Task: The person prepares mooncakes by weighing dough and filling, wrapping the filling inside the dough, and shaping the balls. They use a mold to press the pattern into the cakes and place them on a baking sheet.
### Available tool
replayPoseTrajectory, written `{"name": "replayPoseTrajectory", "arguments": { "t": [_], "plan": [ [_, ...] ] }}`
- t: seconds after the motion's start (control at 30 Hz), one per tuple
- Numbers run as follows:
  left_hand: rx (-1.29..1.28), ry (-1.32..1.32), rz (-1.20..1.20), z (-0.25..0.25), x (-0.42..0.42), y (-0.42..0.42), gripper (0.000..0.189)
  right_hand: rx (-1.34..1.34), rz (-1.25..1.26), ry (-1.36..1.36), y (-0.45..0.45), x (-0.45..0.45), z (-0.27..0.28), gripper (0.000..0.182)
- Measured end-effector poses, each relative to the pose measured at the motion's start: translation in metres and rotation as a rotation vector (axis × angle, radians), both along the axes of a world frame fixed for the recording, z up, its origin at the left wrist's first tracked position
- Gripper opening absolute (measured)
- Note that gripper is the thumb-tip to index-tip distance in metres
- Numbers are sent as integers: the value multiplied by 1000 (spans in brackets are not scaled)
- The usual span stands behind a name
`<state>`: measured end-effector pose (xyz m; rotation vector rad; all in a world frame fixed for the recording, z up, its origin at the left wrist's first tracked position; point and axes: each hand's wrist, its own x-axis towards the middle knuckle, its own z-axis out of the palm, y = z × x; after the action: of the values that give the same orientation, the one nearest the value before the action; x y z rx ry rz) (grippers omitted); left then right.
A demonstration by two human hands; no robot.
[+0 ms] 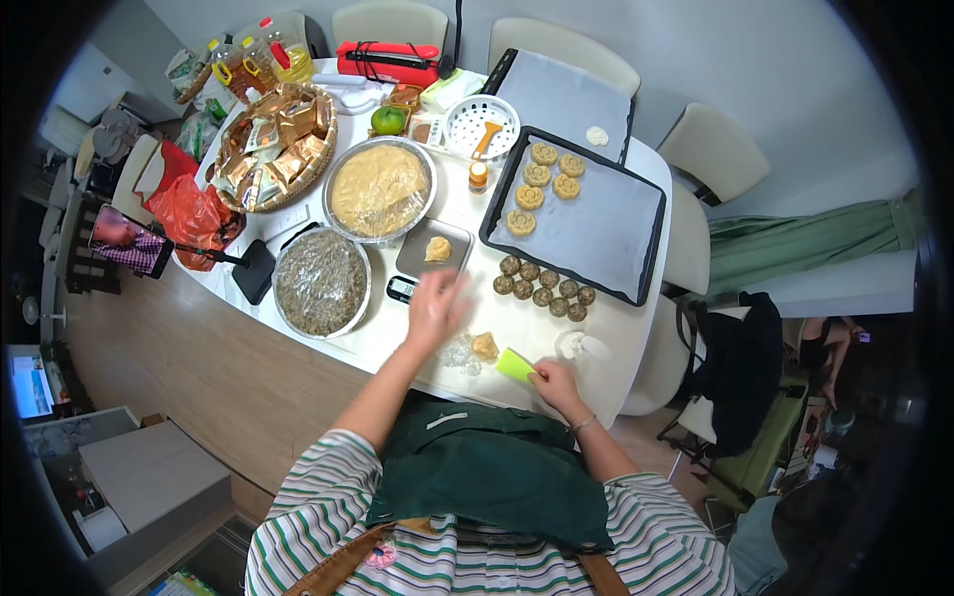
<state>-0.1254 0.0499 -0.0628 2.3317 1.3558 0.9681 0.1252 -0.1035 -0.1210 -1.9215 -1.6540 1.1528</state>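
My left hand (436, 309), its fingers blurred, hangs just in front of a kitchen scale (414, 249) that bears a lump of pale dough (438, 249). It seems to hold nothing. In my right hand (555, 384) is a yellow-green dough scraper (514, 365), its far end beside another dough piece (485, 346) and some crumpled plastic film (458, 354). Beyond the hands, dark filling balls (549, 279) lie in rows. Two metal bowls under film stand to the left, one of dough (380, 190), one of dark filling (322, 283).
Several pressed pastries (529, 197) sit on a paper-lined baking tray (652, 246); another lined tray (563, 89) is behind it. A perforated white basket (481, 123), a basket of wrapped packets (276, 149), oil bottles (294, 63) and a phone on a stand (130, 242) surround the work area.
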Motion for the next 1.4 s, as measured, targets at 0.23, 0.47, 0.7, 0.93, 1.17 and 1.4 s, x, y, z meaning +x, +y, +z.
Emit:
{"name": "replayPoseTrajectory", "arguments": {
  "t": [0.23,0.47,0.7,0.93,1.17,1.4],
  "plan": [
    [-140,125,-26,-29,-27,77,55,-33,20,13,-5,-1,1,13],
    [-681,-892,159,-15,-34,64,38,-126,-120,239,-9,8,-2,11],
    [-1171,-2167,56,-7,-48,-4,29,22,-91,138,4,-4,14,12],
    [-1288,-2159,47,-49,-52,-20,31,78,-62,-110,16,-16,41,12],
    [-1547,-1613,423,-22,17,-53,51,43,60,-310,-2,-22,13,14],
    [-1564,-1285,34,15,64,-59,51,465,-28,-68,29,-45,112,23]
  ]
}}
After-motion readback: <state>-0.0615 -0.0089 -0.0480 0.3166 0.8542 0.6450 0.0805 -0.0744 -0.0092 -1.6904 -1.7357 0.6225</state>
